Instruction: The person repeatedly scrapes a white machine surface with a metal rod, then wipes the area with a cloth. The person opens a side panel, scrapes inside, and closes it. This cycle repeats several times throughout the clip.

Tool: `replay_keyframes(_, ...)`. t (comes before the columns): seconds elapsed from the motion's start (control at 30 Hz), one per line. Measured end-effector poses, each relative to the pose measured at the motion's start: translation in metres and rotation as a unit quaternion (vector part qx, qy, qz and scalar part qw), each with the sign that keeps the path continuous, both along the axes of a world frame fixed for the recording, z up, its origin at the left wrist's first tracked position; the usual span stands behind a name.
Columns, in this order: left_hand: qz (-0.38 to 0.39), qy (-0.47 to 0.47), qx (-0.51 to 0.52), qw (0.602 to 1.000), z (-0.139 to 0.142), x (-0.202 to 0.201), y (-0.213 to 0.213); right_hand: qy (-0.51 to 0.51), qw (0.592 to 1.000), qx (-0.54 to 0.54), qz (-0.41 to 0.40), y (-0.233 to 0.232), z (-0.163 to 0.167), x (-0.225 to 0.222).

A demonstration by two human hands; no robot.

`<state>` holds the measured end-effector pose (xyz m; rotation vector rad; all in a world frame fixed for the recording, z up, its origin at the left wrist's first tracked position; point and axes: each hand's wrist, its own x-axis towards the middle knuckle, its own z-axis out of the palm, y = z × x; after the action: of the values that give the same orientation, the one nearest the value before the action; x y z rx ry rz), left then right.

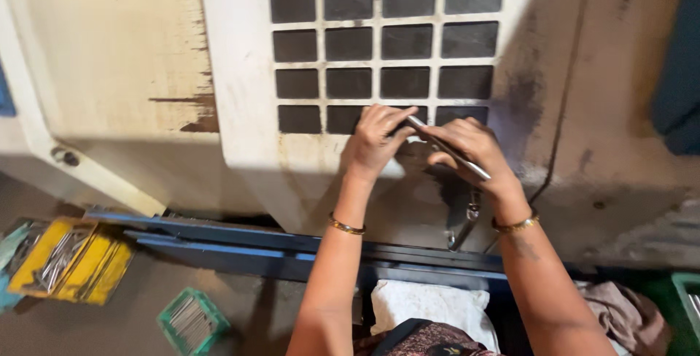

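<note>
Worn cream machine housing (131, 71) fills the head view, its sliding door (248, 108) carrying a grid window (383, 42). Against the door's lower panel, my left hand (375, 141) pinches the tip of a slim metal rod (446, 147), and my right hand (470, 152) is closed around its other end. Below on the floor sit a yellow tray of rods (69, 257) and a green basket (191, 321).

Yellow box (69, 257), green box (192, 321), floor.

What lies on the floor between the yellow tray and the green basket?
In the head view, only bare dark floor lies between the yellow tray and the green basket.
</note>
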<state>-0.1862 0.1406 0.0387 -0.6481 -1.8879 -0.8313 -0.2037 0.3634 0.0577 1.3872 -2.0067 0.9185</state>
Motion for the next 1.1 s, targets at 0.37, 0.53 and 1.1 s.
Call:
replay_keyframes(0.37,0.017,0.038,0.041,0.998,-0.006,-0.008,0.009,-0.018,0.995,-0.090,0.048,0.012,-0.009,-0.007)
replay_keyframes(0.53,0.077,0.026,0.008,0.997,0.001,-0.004,0.015,-0.284,0.937,-0.200,0.034,0.029,-0.005,-0.006)
replay_keyframes(1.1,0.191,-0.063,-0.146,0.969,0.006,-0.006,0.024,0.113,0.966,-0.117,-0.202,0.111,-0.011,-0.009)
